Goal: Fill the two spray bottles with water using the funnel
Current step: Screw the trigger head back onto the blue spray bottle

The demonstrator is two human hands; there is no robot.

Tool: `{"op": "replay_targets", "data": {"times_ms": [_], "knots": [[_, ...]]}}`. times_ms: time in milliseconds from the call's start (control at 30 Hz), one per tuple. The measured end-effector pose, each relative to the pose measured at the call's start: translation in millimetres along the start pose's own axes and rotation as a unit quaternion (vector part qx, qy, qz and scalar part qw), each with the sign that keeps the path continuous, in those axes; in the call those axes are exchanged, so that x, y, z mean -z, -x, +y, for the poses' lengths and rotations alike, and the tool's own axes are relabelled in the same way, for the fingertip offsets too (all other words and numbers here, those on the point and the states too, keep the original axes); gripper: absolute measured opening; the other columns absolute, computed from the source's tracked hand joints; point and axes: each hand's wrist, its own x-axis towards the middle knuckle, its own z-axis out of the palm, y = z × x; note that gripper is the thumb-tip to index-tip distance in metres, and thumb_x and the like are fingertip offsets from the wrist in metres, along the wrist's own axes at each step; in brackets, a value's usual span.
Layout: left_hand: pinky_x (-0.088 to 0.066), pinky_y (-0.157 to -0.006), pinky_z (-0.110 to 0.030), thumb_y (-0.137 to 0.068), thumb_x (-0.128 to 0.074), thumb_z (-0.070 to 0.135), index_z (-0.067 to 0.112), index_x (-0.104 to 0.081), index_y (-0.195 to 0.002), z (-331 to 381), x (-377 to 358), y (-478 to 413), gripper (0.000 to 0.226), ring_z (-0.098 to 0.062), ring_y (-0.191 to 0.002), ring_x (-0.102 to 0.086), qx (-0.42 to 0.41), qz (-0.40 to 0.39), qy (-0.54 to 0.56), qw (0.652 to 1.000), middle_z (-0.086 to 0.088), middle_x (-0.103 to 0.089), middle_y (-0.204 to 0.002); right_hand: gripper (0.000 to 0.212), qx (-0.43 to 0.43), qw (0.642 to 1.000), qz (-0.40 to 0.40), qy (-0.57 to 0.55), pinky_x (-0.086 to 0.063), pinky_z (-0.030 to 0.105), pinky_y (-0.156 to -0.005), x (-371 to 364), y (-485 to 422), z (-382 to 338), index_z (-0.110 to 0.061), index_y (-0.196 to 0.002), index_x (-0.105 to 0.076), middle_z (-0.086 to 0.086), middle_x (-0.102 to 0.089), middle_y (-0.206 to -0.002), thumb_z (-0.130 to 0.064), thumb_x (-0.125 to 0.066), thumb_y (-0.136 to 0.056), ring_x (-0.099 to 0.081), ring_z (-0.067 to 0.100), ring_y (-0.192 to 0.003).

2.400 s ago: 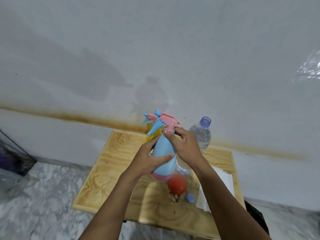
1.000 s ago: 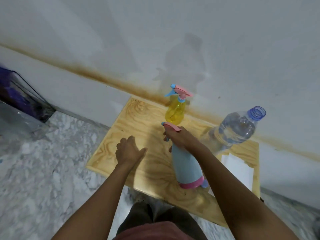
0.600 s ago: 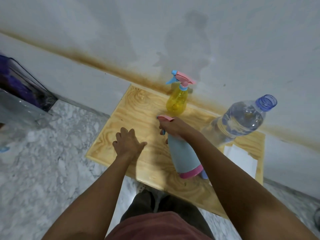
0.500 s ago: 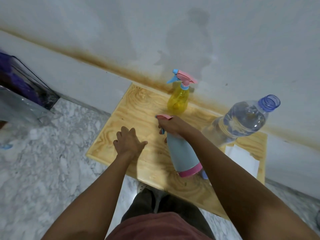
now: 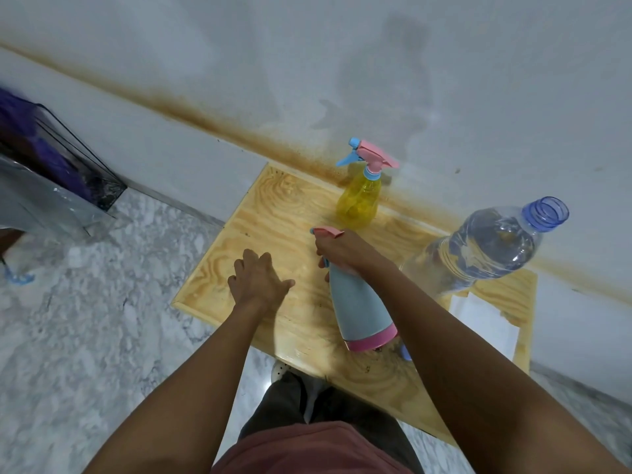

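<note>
A light blue spray bottle (image 5: 357,306) with a pink base stands on the wooden table (image 5: 273,213). My right hand (image 5: 345,249) grips its pink spray head from above. My left hand (image 5: 258,280) hovers over the table's left part with relaxed fingers and holds nothing. A yellow spray bottle (image 5: 359,198) with a pink and blue head stands at the back by the wall. A big clear water bottle (image 5: 485,248) with an uncapped blue neck stands at the right. The funnel is hidden from view.
A white sheet (image 5: 482,325) lies on the table's right side. A small blue cap (image 5: 405,352) peeks out behind my right forearm. A dark box with clear plastic (image 5: 51,186) sits on the marble floor (image 5: 85,336) at the left. The wall runs right behind the table.
Since 2.4 s ago my left hand has let go of the blue bottle and moved left; the view has tipped down. In the last second both hands have barely moved.
</note>
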Motion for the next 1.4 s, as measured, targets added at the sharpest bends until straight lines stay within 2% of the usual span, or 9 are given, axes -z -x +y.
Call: {"op": "replay_targets", "data": {"times_ms": [333, 567, 733, 833, 933, 1033, 1200, 1267, 1400], "knots": [[-0.042, -0.094, -0.047, -0.071, -0.073, 0.066, 0.025, -0.051, -0.119, -2, -5, -4, 0.066, -0.028, -0.123, -0.038, 0.002, 0.007, -0.017, 1.0, -0.003, -0.036, -0.134, 0.043, 0.02, 0.999, 0.025, -0.005, -0.054, 0.024, -0.052, -1, 6, 3, -0.031, -0.133, -0.059, 0.01, -0.069, -0.086, -0.032, -0.042, -0.094, -0.07, 0.021, -0.061], [-0.042, -0.094, -0.047, -0.072, -0.072, 0.065, 0.024, -0.051, -0.118, -2, -4, -2, 0.065, -0.029, -0.123, -0.038, 0.0, 0.01, -0.021, 1.0, -0.004, -0.036, -0.133, 0.038, 0.038, 0.998, 0.046, -0.007, -0.061, 0.043, -0.074, 0, 7, 11, -0.012, -0.113, -0.067, 0.014, -0.071, -0.098, -0.035, -0.047, -0.09, -0.073, 0.024, -0.058], [-0.039, -0.099, -0.046, -0.071, -0.063, 0.068, 0.025, -0.052, -0.123, 4, 6, 0, 0.069, -0.03, -0.128, -0.036, -0.002, -0.042, -0.024, 0.999, -0.006, -0.038, -0.139, 0.02, 0.15, 0.984, 0.089, -0.033, -0.059, 0.05, -0.075, 2, 24, 16, -0.017, -0.107, -0.058, 0.009, -0.066, -0.105, -0.03, -0.048, -0.096, -0.072, 0.02, -0.066], [-0.03, -0.115, -0.045, -0.066, -0.058, 0.075, 0.032, -0.042, -0.146, 11, 21, 8, 0.092, -0.022, -0.143, -0.029, -0.134, -0.157, 0.053, 0.977, 0.003, -0.037, -0.153, 0.029, 0.218, 0.964, 0.119, -0.095, -0.06, 0.048, -0.069, 9, 32, 17, -0.013, -0.114, -0.058, 0.004, -0.067, -0.101, -0.029, -0.049, -0.091, -0.07, 0.021, -0.079], [-0.037, -0.111, -0.029, -0.064, -0.085, 0.057, 0.039, -0.034, -0.15, 23, 41, 31, 0.102, -0.005, -0.141, -0.032, -0.209, -0.298, 0.226, 0.904, 0.018, -0.033, -0.152, 0.023, 0.28, 0.942, 0.132, -0.13, -0.057, 0.029, -0.064, 18, 41, 10, -0.025, -0.107, -0.06, 0.008, -0.069, -0.103, -0.022, -0.046, -0.089, -0.068, 0.018, -0.074], [-0.039, -0.103, -0.022, -0.062, -0.092, 0.044, 0.039, -0.044, -0.143, 47, 50, 48, 0.094, 0.004, -0.132, -0.041, -0.227, -0.216, 0.314, 0.896, 0.022, -0.049, -0.141, 0.022, 0.315, 0.928, 0.143, -0.141, -0.056, 0.028, -0.067, 25, 48, 0, -0.034, -0.1, -0.061, 0.001, -0.072, -0.095, -0.021, -0.046, -0.092, -0.071, 0.017, -0.071], [-0.047, -0.1, -0.033, -0.066, -0.091, 0.031, 0.034, -0.055, -0.131, 73, 64, 52, 0.075, -0.003, -0.119, -0.057, -0.258, -0.128, 0.387, 0.876, 0.017, -0.066, -0.123, 0.018, 0.334, 0.92, 0.155, -0.136, -0.048, 0.025, -0.064, 35, 54, -19, -0.005, -0.08, -0.065, 0.005, -0.066, -0.07, -0.014, -0.052, -0.073, -0.06, 0.01, -0.065], [-0.051, -0.098, -0.035, -0.066, -0.09, 0.032, 0.035, -0.055, -0.13, 76, 68, 54, 0.073, -0.008, -0.119, -0.059, -0.259, -0.104, 0.406, 0.87, 0.013, -0.066, -0.122, 0.006, 0.348, 0.914, 0.153, -0.138, -0.044, 0.02, -0.062, 40, 57, -26, -0.012, -0.076, -0.063, -0.009, -0.062, -0.067, -0.014, -0.057, -0.074, -0.055, 0.006, -0.064], [-0.057, -0.087, -0.03, -0.069, -0.088, 0.036, 0.033, -0.056, -0.131, 80, 75, 57, 0.07, -0.009, -0.116, -0.061, -0.249, -0.03, 0.429, 0.868, 0.011, -0.066, -0.123, 0.032, 0.346, 0.916, 0.136, -0.152, -0.049, 0.018, -0.074, 45, 57, -28, -0.024, -0.11, -0.064, -0.014, -0.067, -0.096, -0.025, -0.074, -0.079, -0.062, 0.002, -0.085]]}}
